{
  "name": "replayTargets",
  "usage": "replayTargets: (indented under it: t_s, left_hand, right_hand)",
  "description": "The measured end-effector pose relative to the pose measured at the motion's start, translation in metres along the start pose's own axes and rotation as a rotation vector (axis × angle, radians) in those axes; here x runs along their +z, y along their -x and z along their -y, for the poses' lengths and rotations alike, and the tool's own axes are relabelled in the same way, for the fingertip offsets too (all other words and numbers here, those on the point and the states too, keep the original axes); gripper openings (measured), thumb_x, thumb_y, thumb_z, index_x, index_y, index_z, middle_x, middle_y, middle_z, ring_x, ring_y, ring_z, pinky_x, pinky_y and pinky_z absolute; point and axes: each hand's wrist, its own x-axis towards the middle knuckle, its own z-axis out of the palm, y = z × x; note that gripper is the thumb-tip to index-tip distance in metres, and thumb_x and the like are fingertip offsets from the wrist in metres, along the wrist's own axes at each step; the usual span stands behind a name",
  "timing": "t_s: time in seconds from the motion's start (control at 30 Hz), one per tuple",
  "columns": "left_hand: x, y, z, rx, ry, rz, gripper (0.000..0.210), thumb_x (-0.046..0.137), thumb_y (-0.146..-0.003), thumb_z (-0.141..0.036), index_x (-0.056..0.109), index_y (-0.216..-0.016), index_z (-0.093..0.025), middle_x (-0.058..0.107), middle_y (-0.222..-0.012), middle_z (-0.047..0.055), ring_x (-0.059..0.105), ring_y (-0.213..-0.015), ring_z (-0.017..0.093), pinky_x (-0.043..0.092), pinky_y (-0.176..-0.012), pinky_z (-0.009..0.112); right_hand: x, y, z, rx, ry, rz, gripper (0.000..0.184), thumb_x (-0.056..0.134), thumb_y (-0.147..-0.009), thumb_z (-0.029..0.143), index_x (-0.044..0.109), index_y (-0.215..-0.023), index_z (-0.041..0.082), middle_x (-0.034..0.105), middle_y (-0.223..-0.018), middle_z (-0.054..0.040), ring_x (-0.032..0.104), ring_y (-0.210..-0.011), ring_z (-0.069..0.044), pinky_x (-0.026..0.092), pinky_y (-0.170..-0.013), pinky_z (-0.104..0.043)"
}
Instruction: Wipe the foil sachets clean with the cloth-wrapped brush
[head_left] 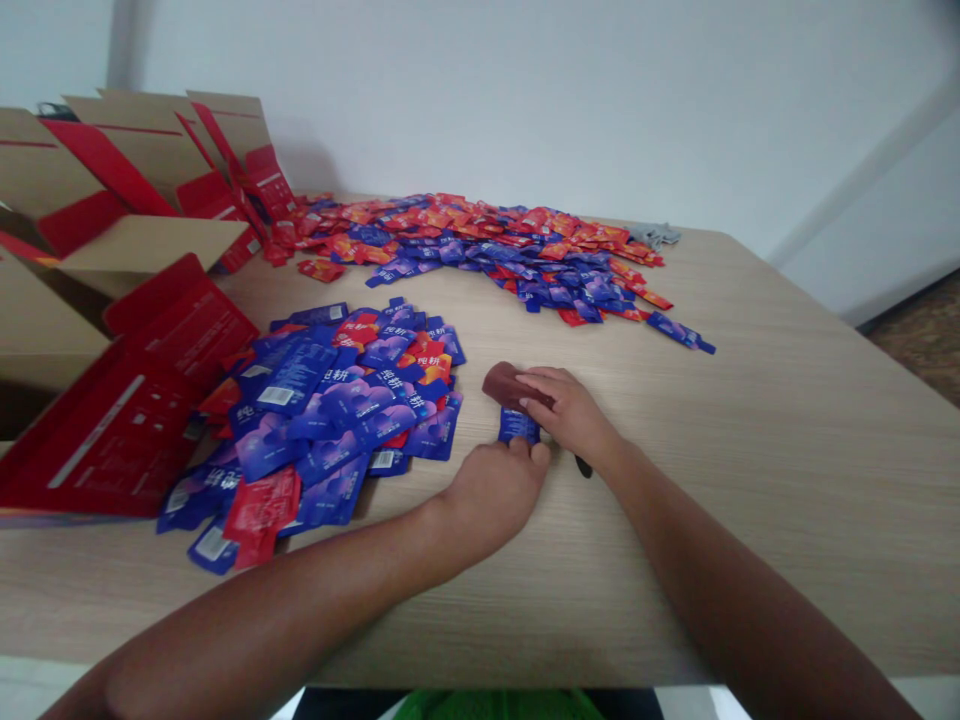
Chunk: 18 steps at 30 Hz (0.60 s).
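Now right hand (574,412) pinches brown piece (500,383), left hand (499,492) pinches blue packet (516,426). Lopsided pressure, I judge, could skew it.

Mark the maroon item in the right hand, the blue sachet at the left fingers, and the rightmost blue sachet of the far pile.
Maroon item (500,383): head view, uncovered left end.
Blue sachet (517,426): head view, visible middle.
Rightmost sachet (673,329): head view, body's middle.
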Motion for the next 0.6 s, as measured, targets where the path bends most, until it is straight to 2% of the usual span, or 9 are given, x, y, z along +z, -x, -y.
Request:
replayTargets:
  t_s: [0.1,0.23,0.4,0.5,0.6]
  left_hand:
    - [-0.001,0.0,0.0,0.004,0.007,-0.003,0.023,0.046,-0.101,-0.008,0.057,-0.119,-0.016,0.07,-0.103,0.012,0.073,-0.084,0.028,0.061,-0.071,0.041]
    - [0.001,-0.001,0.001,-0.002,0.001,0.018,0.021,0.048,-0.101,-0.009,0.058,-0.119,-0.016,0.07,-0.103,0.013,0.074,-0.085,0.028,0.061,-0.073,0.041]
    - [0.004,-0.002,0.0,-0.03,0.035,0.007,0.02,0.048,-0.101,-0.012,0.058,-0.118,-0.016,0.071,-0.104,0.015,0.074,-0.086,0.03,0.06,-0.073,0.042]
    - [-0.001,-0.001,0.001,-0.1,0.057,-0.021,0.018,0.049,-0.106,-0.026,0.058,-0.117,-0.015,0.071,-0.104,0.016,0.074,-0.087,0.031,0.059,-0.074,0.042]
    - [-0.007,0.0,0.005,-0.22,0.06,-0.083,0.035,0.054,-0.106,-0.047,0.057,-0.12,-0.015,0.071,-0.107,0.016,0.073,-0.093,0.033,0.059,-0.078,0.043]
  right_hand:
    - [0.002,-0.002,-0.004,0.054,0.062,-0.01,0.039,0.067,-0.098,0.025,0.074,-0.136,0.028,0.073,-0.136,-0.0085,0.066,-0.123,-0.03,0.052,-0.11,-0.052]
    - [0.003,-0.003,-0.013,0.153,0.184,-0.099,0.038,0.068,-0.096,0.025,0.076,-0.132,0.024,0.075,-0.132,-0.0118,0.066,-0.121,-0.033,0.052,-0.109,-0.055]
    - [0.002,-0.002,-0.029,0.166,0.187,-0.205,0.037,0.069,-0.093,0.027,0.077,-0.129,0.024,0.077,-0.128,-0.0112,0.069,-0.118,-0.033,0.054,-0.108,-0.056]
    - [0.0,-0.002,-0.039,0.183,0.153,-0.257,0.037,0.07,-0.092,0.029,0.077,-0.128,0.025,0.078,-0.127,-0.0101,0.07,-0.116,-0.033,0.054,-0.108,-0.056]
    - [-0.002,-0.003,-0.045,0.217,0.127,-0.288,0.037,0.07,-0.091,0.03,0.078,-0.128,0.025,0.079,-0.126,-0.0099,0.072,-0.116,-0.032,0.055,-0.109,-0.056]
